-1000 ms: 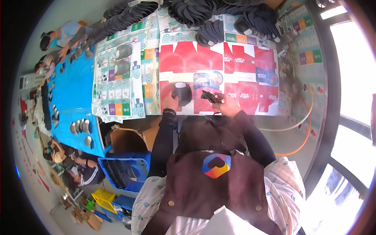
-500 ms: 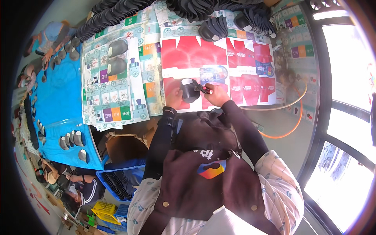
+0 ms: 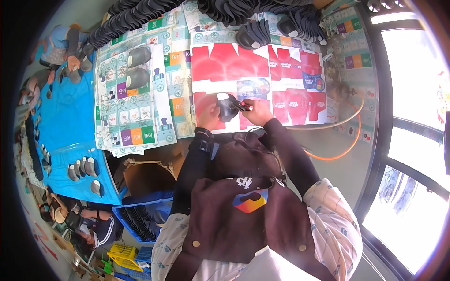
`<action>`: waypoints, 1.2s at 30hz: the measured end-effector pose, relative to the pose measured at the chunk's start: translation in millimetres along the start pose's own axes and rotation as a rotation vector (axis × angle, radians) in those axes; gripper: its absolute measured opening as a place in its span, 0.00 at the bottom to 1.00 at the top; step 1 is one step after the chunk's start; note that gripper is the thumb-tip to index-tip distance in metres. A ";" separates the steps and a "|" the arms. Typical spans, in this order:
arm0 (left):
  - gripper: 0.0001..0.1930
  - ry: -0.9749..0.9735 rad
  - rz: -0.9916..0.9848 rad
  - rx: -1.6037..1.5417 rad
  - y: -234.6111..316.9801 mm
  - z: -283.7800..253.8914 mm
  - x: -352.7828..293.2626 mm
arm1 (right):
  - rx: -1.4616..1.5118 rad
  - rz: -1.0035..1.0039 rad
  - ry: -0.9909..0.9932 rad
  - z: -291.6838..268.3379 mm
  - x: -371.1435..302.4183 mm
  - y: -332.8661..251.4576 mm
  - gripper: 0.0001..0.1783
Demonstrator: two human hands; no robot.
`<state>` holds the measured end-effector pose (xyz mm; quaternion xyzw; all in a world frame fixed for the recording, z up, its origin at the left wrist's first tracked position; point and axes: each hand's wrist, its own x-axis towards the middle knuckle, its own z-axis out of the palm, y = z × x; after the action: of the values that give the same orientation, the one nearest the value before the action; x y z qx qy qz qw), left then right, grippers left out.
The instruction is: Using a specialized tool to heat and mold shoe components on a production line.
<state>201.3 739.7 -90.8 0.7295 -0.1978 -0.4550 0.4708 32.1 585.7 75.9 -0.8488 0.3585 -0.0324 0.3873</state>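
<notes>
A black, cup-shaped piece like a shoe toe cap, with a pale patch on its upper edge, is held over the red printed sheet. My left hand grips its left side, fingers closed around it. On the other side my right hand is closed on a small dark hand tool with red parts, its front end against or close beside the cap. What the tip does is too small to make out. Two similar dark caps lie on printed sheets to the left.
Rows of nested black caps line the back of the table. A blue-covered table with more caps stands left, people working along it. Below are a blue crate and a yellow crate. An orange hose loops at right, near windows.
The cap has turned slightly in my hands, its pale patch shifting a little. My hands stay in nearly the same place. A person's hands at the blue table have moved.
</notes>
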 end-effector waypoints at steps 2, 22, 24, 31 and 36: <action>0.23 -0.036 -0.023 -0.016 3.1 1.6 -0.7 | 0.012 0.028 0.008 -0.3 8.5 -0.1 0.13; 0.21 -0.007 -0.106 -0.079 -4.4 -7.4 1.4 | 0.048 -0.052 -0.129 -0.4 -2.9 18.0 0.16; 0.21 -0.014 -0.143 -0.095 -7.0 -7.3 -0.8 | 0.084 -0.015 -0.109 -12.5 -4.8 3.5 0.16; 0.24 -0.022 -0.070 -0.009 -0.4 -4.4 0.4 | 0.004 0.011 -0.286 -13.3 -7.2 14.6 0.15; 0.25 0.006 -0.128 -0.051 -0.8 -1.3 -1.8 | 0.131 0.145 -0.238 -7.5 -14.2 21.4 0.19</action>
<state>201.4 742.0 -90.4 0.7298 -0.1378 -0.4870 0.4597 6.6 580.5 69.8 -0.7915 0.3675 0.0732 0.4829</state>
